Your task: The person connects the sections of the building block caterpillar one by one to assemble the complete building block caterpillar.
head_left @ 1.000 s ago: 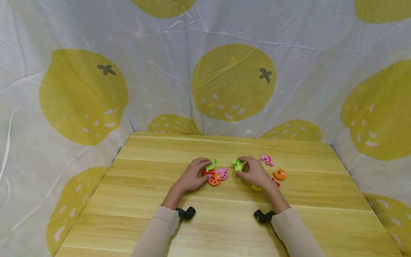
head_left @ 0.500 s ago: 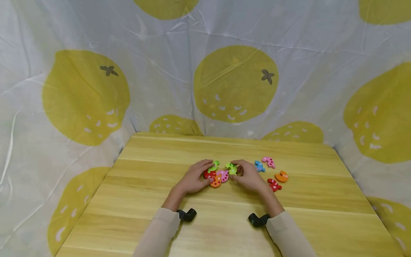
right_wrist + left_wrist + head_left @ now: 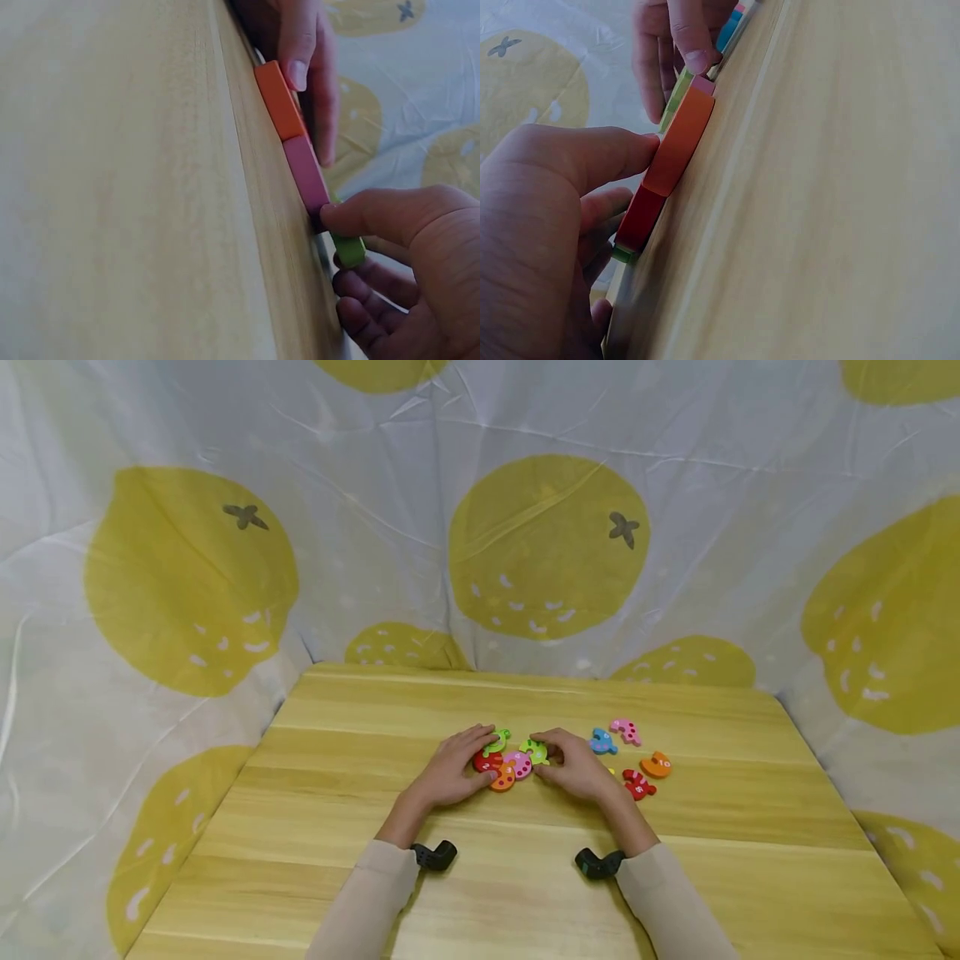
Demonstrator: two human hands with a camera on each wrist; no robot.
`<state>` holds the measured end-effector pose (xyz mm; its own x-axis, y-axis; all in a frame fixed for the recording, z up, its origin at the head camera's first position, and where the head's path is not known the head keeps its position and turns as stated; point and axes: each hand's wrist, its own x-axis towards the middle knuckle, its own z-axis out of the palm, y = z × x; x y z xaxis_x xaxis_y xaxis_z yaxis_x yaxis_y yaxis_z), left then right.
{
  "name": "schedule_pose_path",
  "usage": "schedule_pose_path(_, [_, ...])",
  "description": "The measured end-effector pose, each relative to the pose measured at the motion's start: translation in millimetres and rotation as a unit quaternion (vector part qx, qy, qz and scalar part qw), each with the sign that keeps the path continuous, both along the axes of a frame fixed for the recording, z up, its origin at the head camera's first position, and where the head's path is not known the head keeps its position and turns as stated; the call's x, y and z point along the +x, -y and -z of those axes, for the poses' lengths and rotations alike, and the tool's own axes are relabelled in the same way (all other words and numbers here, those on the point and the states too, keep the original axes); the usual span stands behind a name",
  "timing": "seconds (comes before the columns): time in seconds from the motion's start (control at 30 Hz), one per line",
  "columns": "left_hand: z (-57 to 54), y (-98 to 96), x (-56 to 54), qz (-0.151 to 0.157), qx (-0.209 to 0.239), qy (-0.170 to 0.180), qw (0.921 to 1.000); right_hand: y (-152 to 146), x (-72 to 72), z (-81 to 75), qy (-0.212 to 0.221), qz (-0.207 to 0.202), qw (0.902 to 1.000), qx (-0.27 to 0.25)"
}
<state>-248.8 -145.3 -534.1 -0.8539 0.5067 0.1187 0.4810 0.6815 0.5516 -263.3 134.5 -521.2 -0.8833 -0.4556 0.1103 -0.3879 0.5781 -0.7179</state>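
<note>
Joined puzzle pieces lie flat on the table: a green one, a red one with a 2, an orange one with a 3 and a pink one. My left hand holds this group from the left, thumb on the orange piece and fingers at the green one. At the pink piece's right side, my right hand pinches another green puzzle piece between thumb and fingers. In the right wrist view, that green piece meets the pink one.
Right of my right hand lie loose puzzle pieces: blue, pink, orange with a 10 and red. A yellow bit shows beside the right wrist. A lemon-print curtain hangs behind the wooden table.
My right hand has carried the green piece left, up against the pink piece. This uncovers the blue piece and more of the red one. My left hand stays at the group.
</note>
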Motion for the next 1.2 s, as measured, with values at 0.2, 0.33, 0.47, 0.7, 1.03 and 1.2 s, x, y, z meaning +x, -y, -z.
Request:
schedule_pose_path(0.2, [-1.0,1.2,-0.2,-0.005,-0.001,0.002,1.0,1,-1.4,-0.2,0.0,-0.004,0.9999,0.011])
schedule_pose_path(0.33, [-0.3,0.5,0.6,-0.009,-0.001,0.002,1.0,0,-0.2,0.6,0.001,0.001,0.9998,0.018])
schedule_pose_path(0.47, [-0.6,-0.8,0.8,-0.011,-0.005,0.001,0.9999,0,2.5,-2.2,0.008,0.005,0.9998,0.018])
schedule_pose_path(0.7, [-3.6,-1.4,2.7,0.004,0.0,-0.008,1.0,0,5.8,-4.7,-0.001,-0.001,0.9991,0.042])
schedule_pose_path(1.03, [-4.2,-2.0,2.8,0.007,-0.006,-0.014,0.9999,-5,8.0,-7.9,0.026,0.012,0.9995,0.013])
schedule_pose_path(1.2, [-2.5,-1.5,4.0,-0.002,-0.004,-0.012,0.9999,-17,9.9,-11.6,0.013,0.027,0.9995,-0.006])
